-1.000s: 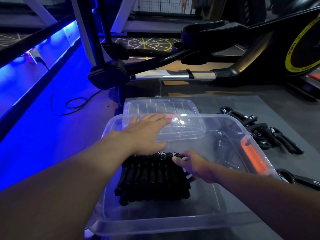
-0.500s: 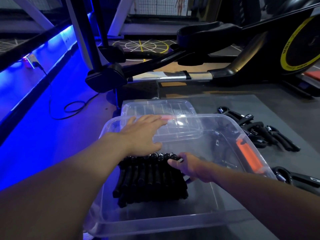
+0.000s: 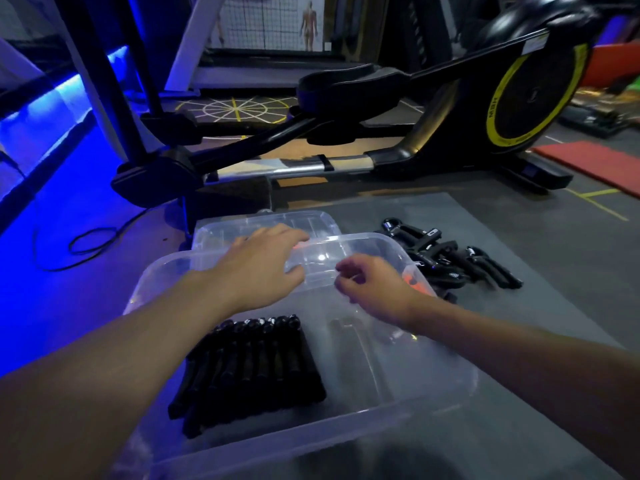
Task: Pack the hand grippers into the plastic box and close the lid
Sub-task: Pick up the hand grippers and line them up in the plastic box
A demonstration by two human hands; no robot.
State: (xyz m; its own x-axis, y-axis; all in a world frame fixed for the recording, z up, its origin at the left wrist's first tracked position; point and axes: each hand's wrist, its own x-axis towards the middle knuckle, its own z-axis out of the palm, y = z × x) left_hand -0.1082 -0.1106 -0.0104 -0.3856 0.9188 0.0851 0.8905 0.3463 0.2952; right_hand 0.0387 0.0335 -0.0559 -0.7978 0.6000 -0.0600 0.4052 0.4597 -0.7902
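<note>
A clear plastic box (image 3: 436, 400) stands on a grey mat in front of me. A tight row of black hand grippers (image 3: 252, 365) lies in its left half. My left hand (image 3: 263, 265) is spread flat over the box's far rim, fingers apart, holding nothing. My right hand (image 3: 374, 285) hovers over the box's right half with loosely curled fingers and nothing in it. The clear lid (image 3: 242, 226) lies flat just beyond the box. A pile of loose black hand grippers (image 3: 450, 261) sits on the mat to the right of the box.
An orange latch (image 3: 415, 282) shows on the box's right wall. A black elliptical trainer (image 3: 381, 133) with a yellow-ringed wheel stands close behind the mat. A black cable (image 3: 86, 244) loops on the blue-lit floor at left. A red mat (image 3: 595, 164) lies far right.
My right hand has let go of the row of grippers in the box and lifted up and away toward the far right. My left hand has shifted slightly farther along the rim.
</note>
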